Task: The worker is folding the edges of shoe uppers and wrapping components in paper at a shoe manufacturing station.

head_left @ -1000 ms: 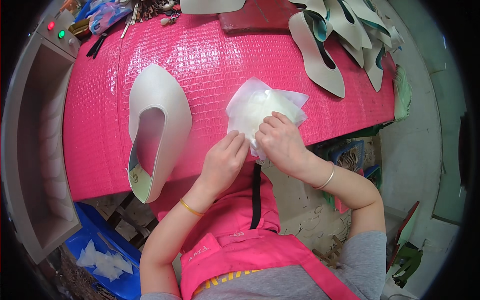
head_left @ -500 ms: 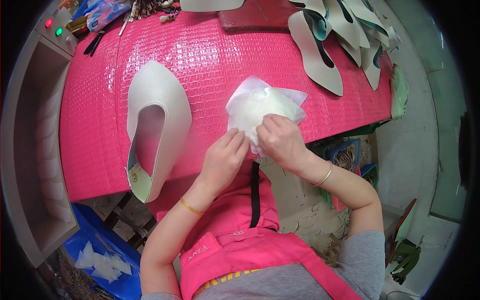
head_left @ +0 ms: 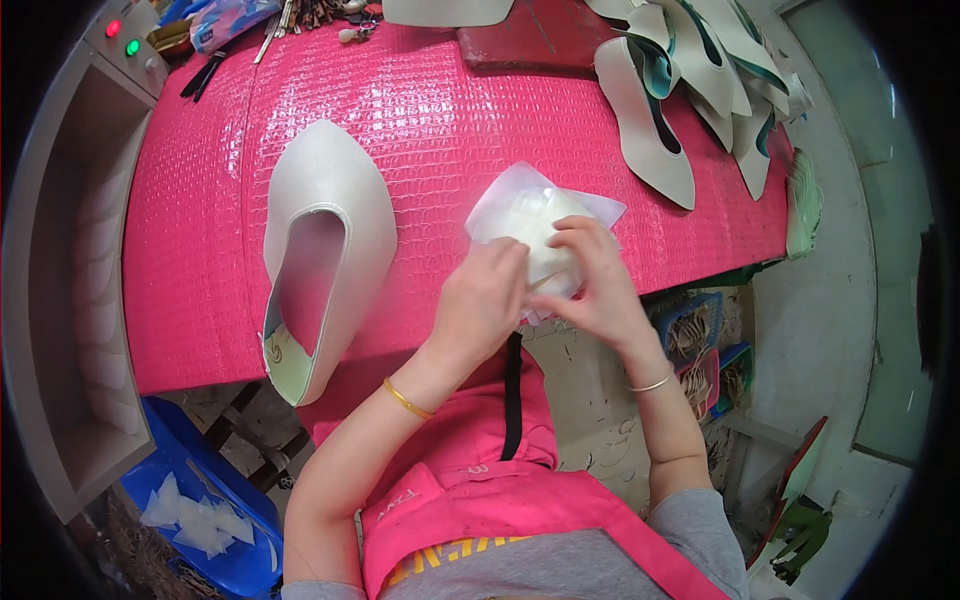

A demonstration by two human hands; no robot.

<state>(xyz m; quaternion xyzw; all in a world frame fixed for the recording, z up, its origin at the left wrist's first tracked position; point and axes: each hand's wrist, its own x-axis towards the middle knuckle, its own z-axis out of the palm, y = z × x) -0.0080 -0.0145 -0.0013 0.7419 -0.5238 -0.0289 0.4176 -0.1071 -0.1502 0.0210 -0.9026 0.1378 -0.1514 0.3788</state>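
At the near edge of the pink table, both hands work at a stack of thin, translucent white sheets [head_left: 505, 195], whose pointed corners stick out at the far side. My left hand [head_left: 487, 292] has its fingers pinched together at the stack's left side, on a white piece mostly hidden behind them. My right hand [head_left: 600, 270] curves round a bulging whitish piece [head_left: 548, 265] on top, thumb below and fingers above. Left of the hands lies a whitish pointed shoe upper [head_left: 335, 180], toe away from me, its pale green inside showing at the heel.
More white shoe uppers [head_left: 645, 130] with teal linings pile up at the far right, beside a dark red slab [head_left: 530, 35]. A grey box [head_left: 60, 270] with indicator lights borders the table's left. Below stand a blue bin [head_left: 215, 500] with white scraps and several small baskets [head_left: 690, 330].
My right hand has opened out round the whitish piece, which now bulges up. My left hand has moved a little right and up. The whole view has shifted slightly.
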